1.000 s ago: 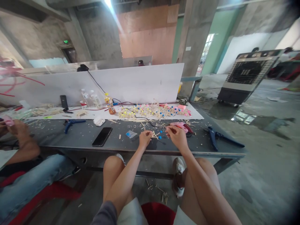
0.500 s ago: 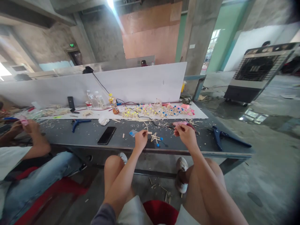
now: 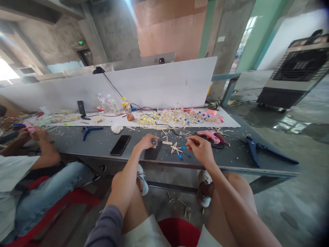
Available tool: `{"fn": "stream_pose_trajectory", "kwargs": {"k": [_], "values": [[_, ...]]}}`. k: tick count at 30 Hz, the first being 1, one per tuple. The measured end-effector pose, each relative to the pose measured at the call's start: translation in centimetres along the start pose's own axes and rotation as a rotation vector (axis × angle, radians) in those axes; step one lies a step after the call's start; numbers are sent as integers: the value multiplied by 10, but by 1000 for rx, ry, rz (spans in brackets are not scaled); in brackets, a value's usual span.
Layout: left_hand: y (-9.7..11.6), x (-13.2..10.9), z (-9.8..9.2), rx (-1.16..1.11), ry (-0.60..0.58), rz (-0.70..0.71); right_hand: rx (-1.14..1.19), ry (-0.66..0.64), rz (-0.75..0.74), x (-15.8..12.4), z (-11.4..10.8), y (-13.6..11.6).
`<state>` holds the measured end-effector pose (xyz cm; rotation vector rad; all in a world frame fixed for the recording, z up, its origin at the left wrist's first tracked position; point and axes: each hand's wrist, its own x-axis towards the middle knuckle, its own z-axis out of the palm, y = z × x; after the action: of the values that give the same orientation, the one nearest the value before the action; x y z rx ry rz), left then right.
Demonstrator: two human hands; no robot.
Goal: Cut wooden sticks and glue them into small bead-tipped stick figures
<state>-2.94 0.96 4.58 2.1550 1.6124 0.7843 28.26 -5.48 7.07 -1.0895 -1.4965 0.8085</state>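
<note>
My left hand (image 3: 147, 141) rests on the dark table (image 3: 102, 147), fingers curled onto a small clear plastic bag (image 3: 154, 141). My right hand (image 3: 198, 147) hovers just right of a small star-shaped stick figure (image 3: 176, 148) with blue balls (image 3: 181, 152), its fingertips pinched together; what they pinch is too small to make out. A pink glue gun (image 3: 210, 135) lies just behind my right hand. Loose wooden sticks (image 3: 167, 142) lie between my hands.
A black phone (image 3: 120, 144) lies left of my left hand. Blue pliers (image 3: 254, 151) lie at the right, another blue pair (image 3: 90, 130) at the left. Stick-and-ball models (image 3: 177, 118), bottles (image 3: 128, 109) and a white board (image 3: 154, 85) stand behind. Another person (image 3: 33, 151) sits at the left.
My left hand moved left and down onto the small plastic bag. My right hand came away from the glue gun toward the stick figure. The view tilted down and shifted.
</note>
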Motion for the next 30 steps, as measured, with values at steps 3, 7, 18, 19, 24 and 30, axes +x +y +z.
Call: {"fn": "stream_pose_trajectory", "kwargs": {"k": [3,7,18,19,24,30], "values": [[18,-4,6,-21,20,94,22,-28,-23,-5,18,-5],[59,-29,7,-119,134,261,-68,-90,-140,-10,40,-11],[92,-57,18,-197,281,382,-82,-155,-274,-13,59,-23],[92,-57,18,-192,283,395,-82,-163,-277,-13,60,-22],[94,-60,19,-201,258,475,-151,-266,-182,-12,67,-13],[98,-62,21,-378,347,292,162,-296,-11,-8,73,-11]]}}
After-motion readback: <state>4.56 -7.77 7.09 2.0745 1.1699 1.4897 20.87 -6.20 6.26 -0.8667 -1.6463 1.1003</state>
